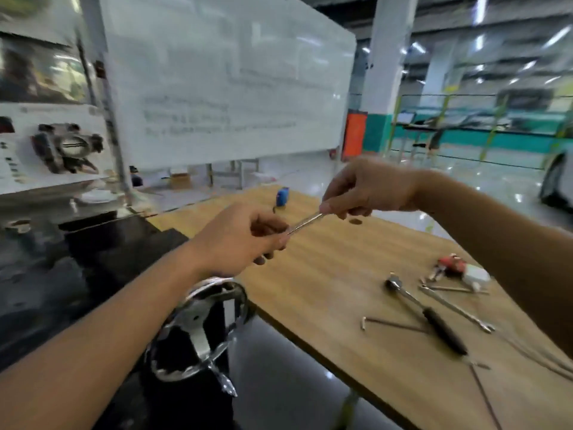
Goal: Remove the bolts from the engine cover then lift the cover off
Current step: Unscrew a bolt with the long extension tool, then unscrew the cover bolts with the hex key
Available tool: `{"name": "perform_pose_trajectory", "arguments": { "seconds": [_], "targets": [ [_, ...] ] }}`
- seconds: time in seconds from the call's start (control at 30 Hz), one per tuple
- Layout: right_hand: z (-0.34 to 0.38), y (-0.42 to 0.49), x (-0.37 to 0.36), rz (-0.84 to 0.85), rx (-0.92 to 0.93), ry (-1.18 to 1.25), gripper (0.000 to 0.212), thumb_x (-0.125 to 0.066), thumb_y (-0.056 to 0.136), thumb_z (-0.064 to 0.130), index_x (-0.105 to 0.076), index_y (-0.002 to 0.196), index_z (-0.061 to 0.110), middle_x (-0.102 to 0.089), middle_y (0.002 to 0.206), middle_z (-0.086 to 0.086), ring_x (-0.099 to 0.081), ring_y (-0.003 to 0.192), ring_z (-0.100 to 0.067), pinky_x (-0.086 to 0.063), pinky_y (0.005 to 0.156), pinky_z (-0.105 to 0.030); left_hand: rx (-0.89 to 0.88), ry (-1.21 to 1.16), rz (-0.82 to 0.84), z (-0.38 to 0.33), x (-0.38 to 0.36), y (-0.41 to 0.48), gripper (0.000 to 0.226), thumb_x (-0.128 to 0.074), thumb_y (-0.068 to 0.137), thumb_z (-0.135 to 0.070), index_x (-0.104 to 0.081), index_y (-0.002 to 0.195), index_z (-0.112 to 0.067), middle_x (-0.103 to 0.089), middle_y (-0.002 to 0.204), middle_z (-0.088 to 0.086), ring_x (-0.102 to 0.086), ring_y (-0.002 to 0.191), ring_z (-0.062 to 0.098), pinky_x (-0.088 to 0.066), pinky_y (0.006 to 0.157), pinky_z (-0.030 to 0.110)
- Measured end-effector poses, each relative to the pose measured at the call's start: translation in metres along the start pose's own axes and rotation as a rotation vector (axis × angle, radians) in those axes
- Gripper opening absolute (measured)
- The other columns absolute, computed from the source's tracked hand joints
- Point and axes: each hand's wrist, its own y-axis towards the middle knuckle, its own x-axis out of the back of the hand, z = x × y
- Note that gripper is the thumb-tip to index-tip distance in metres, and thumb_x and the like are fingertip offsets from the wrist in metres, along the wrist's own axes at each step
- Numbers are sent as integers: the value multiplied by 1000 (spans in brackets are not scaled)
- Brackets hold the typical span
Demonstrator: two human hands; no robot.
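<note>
My left hand (245, 240) and my right hand (369, 189) are raised above the wooden table (325, 274), each pinching one end of a thin shiny metal rod-like tool (305, 222). The rod slants up from left to right between the fingertips. At the far left a dark, blurred engine block (77, 259) fills the area beside the table. Below my left forearm a chrome handwheel (201, 330) shows. The engine cover and its bolts cannot be made out in the blur.
On the table to the right lie a ratchet with a black handle (431, 318), a slim wrench (459, 308), a hex key (387, 322), and a red and white object (462, 270). A blue tape measure (282, 197) sits at the far edge. A whiteboard (229, 82) stands behind.
</note>
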Motion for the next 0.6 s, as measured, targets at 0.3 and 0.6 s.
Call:
{"name": "perform_pose_trajectory", "arguments": {
  "seconds": [0.3, 0.6],
  "targets": [
    [-180, -125, -57, -137, -324, -220, 12, -74, 86, 31, -77, 94, 23, -65, 69, 16, -56, 61, 5, -39, 54, -10, -162, 386, 356, 15, -182, 82, 19, -67, 92, -25, -72, 111, -25, -69, 101, -10, -63, 93, 7, -50, 83, 25],
    [-194, -92, -102, -142, -343, -385, 20, -65, 89, 35, -73, 105, 25, -67, 98, 0, -62, 91, -20, -54, 78, -36, -34, 450, 396, 59, -200, 99, 25, -64, 94, -23, -69, 118, -26, -67, 115, -7, -58, 104, 9, -43, 87, 22]
  ]
}}
